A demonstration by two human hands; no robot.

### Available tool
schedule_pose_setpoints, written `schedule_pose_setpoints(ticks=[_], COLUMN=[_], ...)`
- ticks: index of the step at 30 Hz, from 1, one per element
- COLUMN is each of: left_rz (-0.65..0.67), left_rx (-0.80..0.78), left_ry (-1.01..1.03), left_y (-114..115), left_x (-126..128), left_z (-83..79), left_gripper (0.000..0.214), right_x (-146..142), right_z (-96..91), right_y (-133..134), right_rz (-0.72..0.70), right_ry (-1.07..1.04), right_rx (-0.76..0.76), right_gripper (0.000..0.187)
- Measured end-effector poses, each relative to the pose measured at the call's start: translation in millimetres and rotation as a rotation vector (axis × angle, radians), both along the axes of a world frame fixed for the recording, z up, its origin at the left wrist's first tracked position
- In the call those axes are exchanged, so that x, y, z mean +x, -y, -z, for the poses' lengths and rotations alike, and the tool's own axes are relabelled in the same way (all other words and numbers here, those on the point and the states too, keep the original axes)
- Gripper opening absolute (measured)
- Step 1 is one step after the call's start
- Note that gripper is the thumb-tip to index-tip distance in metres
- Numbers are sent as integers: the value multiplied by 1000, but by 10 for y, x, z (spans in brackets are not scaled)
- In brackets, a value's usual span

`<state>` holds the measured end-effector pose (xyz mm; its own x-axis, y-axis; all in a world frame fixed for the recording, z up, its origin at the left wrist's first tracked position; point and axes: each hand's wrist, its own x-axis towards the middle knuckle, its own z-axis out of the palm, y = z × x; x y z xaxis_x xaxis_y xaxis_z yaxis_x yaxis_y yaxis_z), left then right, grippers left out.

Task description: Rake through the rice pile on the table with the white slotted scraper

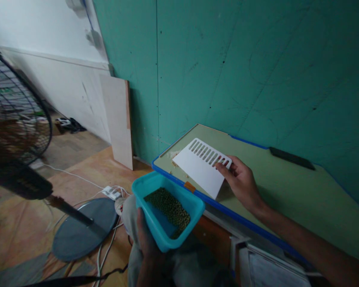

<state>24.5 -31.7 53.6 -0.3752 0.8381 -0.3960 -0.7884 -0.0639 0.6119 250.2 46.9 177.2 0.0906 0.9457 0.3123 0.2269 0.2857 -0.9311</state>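
My left hand (148,235) grips a turquoise plastic tub (157,228) from below and the near side, just off the table's edge. Green and tan beans (167,205) lie in it, heaped toward the far and right sides. My right hand (241,181) pinches the slotted end of a white plastic scraper (200,167), thumb on top. The scraper is tilted over the green tabletop (275,191), its wide plain edge toward the tub and the table corner. A few pale beans (174,162) are scattered on the tabletop by the scraper's left corner.
A standing fan (20,119) with a round base (85,227) is at the left. A power strip (111,193) and white cables lie on the floor. A board (118,119) leans on the green wall (257,63). A dark bar (291,158) lies along the table's back edge.
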Motion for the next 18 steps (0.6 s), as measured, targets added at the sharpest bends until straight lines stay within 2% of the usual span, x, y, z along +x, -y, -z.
schedule_pose_setpoints(ticks=[10, 18], left_rz=[-47, -37], left_rx=[-137, -123], left_ry=[68, 44], left_y=[28, 5], left_x=[34, 13], left_z=[-104, -56], left_gripper=[60, 65], right_x=[9, -8], right_z=[9, -9], right_y=[-14, -10], right_rz=[-19, -52], right_ry=[-6, -21], right_rx=[-16, -40], right_gripper=[41, 41])
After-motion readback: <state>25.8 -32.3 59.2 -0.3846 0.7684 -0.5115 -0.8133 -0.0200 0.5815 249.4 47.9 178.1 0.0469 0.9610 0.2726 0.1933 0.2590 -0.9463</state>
